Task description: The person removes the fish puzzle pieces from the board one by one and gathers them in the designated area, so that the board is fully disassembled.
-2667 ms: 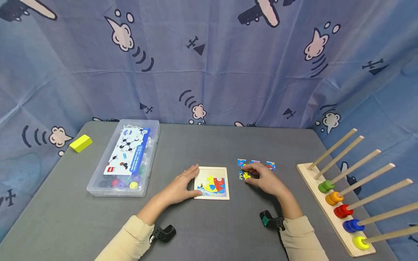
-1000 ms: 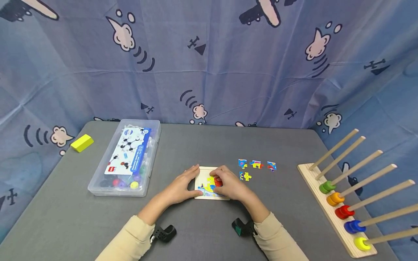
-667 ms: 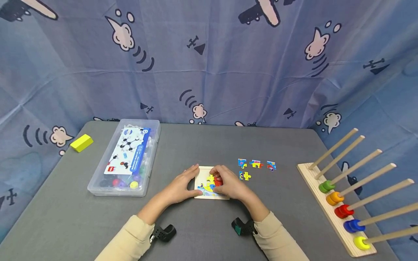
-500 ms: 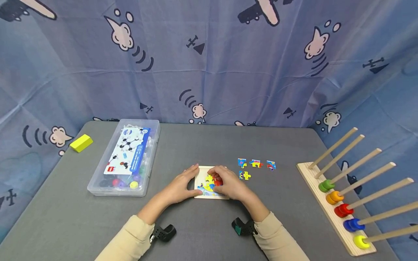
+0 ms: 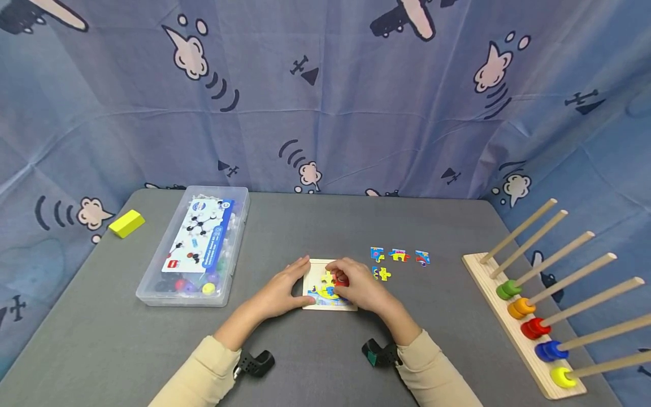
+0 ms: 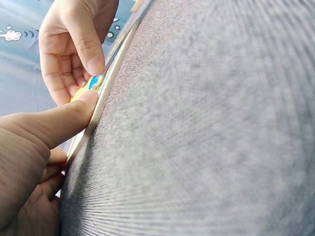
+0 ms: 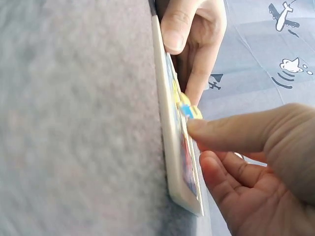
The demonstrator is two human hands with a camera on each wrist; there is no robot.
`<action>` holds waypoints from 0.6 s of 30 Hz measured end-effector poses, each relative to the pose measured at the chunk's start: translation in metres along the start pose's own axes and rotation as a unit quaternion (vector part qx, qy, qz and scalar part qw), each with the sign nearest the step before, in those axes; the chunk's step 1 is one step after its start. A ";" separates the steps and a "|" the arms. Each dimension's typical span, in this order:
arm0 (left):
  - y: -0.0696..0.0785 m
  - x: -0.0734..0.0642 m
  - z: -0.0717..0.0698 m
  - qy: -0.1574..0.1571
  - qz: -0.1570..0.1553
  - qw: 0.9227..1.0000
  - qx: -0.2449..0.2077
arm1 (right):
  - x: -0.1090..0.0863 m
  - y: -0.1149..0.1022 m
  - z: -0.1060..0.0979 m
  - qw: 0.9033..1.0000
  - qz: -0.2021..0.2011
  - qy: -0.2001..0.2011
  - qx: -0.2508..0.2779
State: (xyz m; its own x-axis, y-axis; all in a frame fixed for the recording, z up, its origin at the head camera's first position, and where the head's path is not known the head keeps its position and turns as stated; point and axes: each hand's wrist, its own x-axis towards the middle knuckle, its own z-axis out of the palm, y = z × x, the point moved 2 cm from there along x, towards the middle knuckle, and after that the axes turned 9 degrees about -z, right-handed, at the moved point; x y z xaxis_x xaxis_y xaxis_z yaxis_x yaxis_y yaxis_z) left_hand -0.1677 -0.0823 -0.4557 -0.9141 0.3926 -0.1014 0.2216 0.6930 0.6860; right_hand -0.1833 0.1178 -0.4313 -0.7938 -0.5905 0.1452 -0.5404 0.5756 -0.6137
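- Left hand [image 5: 282, 289], at the left side of the puzzle tray [image 5: 333, 308]: fingers extended along its edge, thumb on its near left part; fingers partly hidden beyond the tray in the left wrist view.
- Right hand [image 5: 362, 287], over the puzzle tray's right half: thumb and fingers pinching a puzzle piece [image 7: 189, 111], yellow and blue, tilted, outline partly concealed.
- Yellow block [image 5: 126, 224], well left of the puzzle tray and beyond it.
- Clear plastic box [image 5: 150, 291], left of the puzzle tray; contents indistinct through the plastic.
- One puzzle tray, wooden, flat on the grey table [image 5: 305, 356] between the hands; pieces fitted in its near part, right portion obscured by the hand.
- Loose pieces [image 5: 399, 256], right of the puzzle tray; printed details too small to read.
- Peg rack [image 5: 515, 328], well right of the puzzle tray; coloured rings; nearest pegs cut off.
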 end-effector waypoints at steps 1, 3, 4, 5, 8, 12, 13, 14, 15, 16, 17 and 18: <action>0.000 0.000 0.000 0.001 0.000 1.000 0.001 | 0.000 0.000 -0.001 1.000 -0.003 0.000 -0.002; 0.000 0.000 0.000 0.001 0.001 1.000 0.002 | -0.001 0.002 -0.004 1.000 -0.004 0.002 -0.003; 0.000 0.000 0.000 0.001 0.001 1.000 0.002 | -0.001 0.002 -0.005 1.000 -0.004 0.004 0.000; 0.000 0.000 0.000 0.001 0.001 1.000 0.002 | -0.002 0.003 -0.007 1.000 -0.003 0.006 0.000; 0.001 0.000 0.000 0.001 -0.001 1.000 0.002 | -0.005 0.007 -0.014 1.000 -0.002 0.011 0.002; 0.002 0.000 -0.001 0.001 -0.003 1.000 0.004 | -0.012 0.016 -0.025 1.000 -0.002 0.018 -0.005; 0.002 0.000 -0.001 0.002 -0.003 1.000 0.005 | -0.014 0.018 -0.028 1.000 -0.001 0.020 -0.007; 0.002 0.000 -0.001 0.003 -0.002 1.000 0.007 | -0.016 0.021 -0.031 1.000 0.000 0.023 -0.009; 0.002 0.000 0.000 0.003 -0.001 1.000 0.008 | -0.018 0.024 -0.034 1.000 0.003 0.024 -0.011; 0.002 0.000 0.000 0.003 -0.001 1.000 0.009 | -0.021 0.027 -0.037 1.000 0.008 0.027 -0.014; 0.001 0.000 0.000 0.004 0.000 1.000 0.010 | -0.023 0.030 -0.040 0.999 0.010 0.029 -0.015; 0.001 0.001 0.000 0.004 0.000 1.000 0.011 | -0.026 0.033 -0.043 0.999 0.013 0.031 -0.017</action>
State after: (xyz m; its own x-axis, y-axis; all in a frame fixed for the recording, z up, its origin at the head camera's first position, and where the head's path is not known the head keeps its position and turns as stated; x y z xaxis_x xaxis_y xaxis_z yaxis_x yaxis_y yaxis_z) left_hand -0.1682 -0.0815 -0.4551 -0.9169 0.3876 -0.0952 0.2287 0.7057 0.6706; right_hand -0.1926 0.1766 -0.4224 -0.8227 -0.5398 0.1783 -0.5279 0.6093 -0.5917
